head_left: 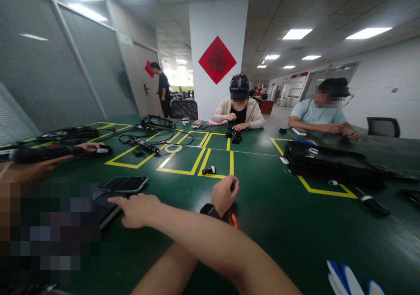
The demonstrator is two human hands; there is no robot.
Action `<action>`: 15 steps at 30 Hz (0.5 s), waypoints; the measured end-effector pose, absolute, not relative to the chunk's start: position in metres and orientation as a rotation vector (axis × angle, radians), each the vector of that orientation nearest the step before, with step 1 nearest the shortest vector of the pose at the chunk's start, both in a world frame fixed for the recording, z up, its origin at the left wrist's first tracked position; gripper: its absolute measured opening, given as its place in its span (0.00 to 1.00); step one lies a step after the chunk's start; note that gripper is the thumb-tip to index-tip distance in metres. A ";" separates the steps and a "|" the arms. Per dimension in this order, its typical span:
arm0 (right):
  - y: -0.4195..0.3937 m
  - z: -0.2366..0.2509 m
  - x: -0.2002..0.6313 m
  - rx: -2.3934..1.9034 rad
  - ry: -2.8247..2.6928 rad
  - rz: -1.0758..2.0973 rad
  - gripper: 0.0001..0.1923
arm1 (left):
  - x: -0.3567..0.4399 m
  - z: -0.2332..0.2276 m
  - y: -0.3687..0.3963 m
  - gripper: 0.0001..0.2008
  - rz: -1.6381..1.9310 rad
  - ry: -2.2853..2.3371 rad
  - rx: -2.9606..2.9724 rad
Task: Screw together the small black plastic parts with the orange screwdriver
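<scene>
My forearms cross, the right one over the left. My right hand is out at the left, index finger stretched toward a dark notebook and at its edge; whether it touches is unclear. Nothing shows in its grasp. A smartphone lies beside the notebook. My left hand, with a black watch on its wrist, is curled closed around something small and black, mostly hidden by the fingers. Just beyond it lies a black cylinder with a white band. An orange-handled object shows beside the left wrist.
Yellow tape marks rectangles on the green table. Cables lie at the back left, a black bag at right, blue-white gloves front right. Two people sit opposite; another person's hand is at left.
</scene>
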State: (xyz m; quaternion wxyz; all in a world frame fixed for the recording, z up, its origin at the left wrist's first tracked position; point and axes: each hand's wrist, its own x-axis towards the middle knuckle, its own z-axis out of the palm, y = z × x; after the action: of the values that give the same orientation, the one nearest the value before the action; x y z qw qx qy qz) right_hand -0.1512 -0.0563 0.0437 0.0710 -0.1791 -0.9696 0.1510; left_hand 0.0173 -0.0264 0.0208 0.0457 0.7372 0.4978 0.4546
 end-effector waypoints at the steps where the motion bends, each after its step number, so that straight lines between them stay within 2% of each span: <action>1: -0.055 0.043 -0.152 -0.540 -2.911 0.452 0.36 | 0.017 0.021 -0.026 0.07 1.390 1.523 2.249; 7: -0.055 0.048 -0.151 -0.551 -2.915 0.383 0.35 | 0.017 0.022 -0.026 0.07 1.406 1.515 2.193; 11: -0.073 0.070 -0.117 -0.559 -2.694 0.340 0.36 | 0.016 0.021 -0.024 0.07 1.481 1.458 2.051; 15: -0.085 0.102 -0.046 -0.593 -2.405 0.170 0.23 | 0.012 0.020 -0.014 0.08 1.611 1.342 1.659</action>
State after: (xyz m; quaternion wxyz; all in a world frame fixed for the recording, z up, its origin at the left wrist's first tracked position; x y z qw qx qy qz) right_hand -0.0465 -0.0848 0.1024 0.3233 -0.2260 -0.9166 0.0648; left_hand 0.0121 -0.0144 0.0196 0.2320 0.6035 0.4884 0.5860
